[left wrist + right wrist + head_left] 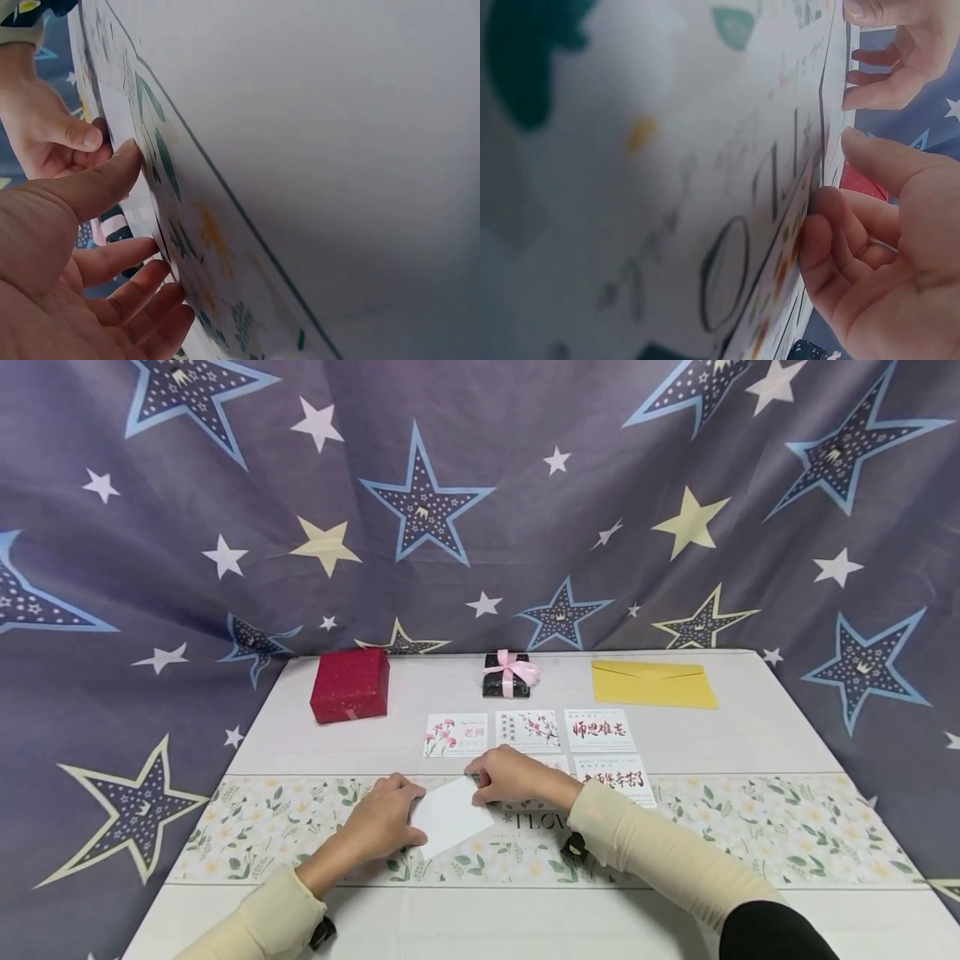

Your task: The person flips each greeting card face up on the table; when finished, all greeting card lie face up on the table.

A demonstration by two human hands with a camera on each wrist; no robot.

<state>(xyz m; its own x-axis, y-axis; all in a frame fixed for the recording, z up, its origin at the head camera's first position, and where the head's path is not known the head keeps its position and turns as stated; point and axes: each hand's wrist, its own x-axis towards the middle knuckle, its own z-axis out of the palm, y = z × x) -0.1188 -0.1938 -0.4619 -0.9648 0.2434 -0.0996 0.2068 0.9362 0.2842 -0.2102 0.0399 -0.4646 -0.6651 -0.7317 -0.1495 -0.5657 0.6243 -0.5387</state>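
A blank white card [453, 816] lies at a slant on the flowered strip of the table, between both hands. My left hand [386, 814] holds its left end, thumb at the near corner and forefinger farther back. At the card's far right corner, my right hand [510, 777] grips with thumb and forefinger while its other fingers curl in. In the right wrist view, the curled fingers [829, 240] come right down at the tabletop. The right hand and wrist partly cover a printed card [552, 762] behind them.
A carnation card [456, 735], a blossom card [527, 732] and two red-lettered cards [600, 731] lie just beyond the hands. Along the back are a red box [350, 685], a black box [507, 675] with pink ribbon and a yellow envelope [654, 684]. A starred curtain [510, 602] hangs behind.
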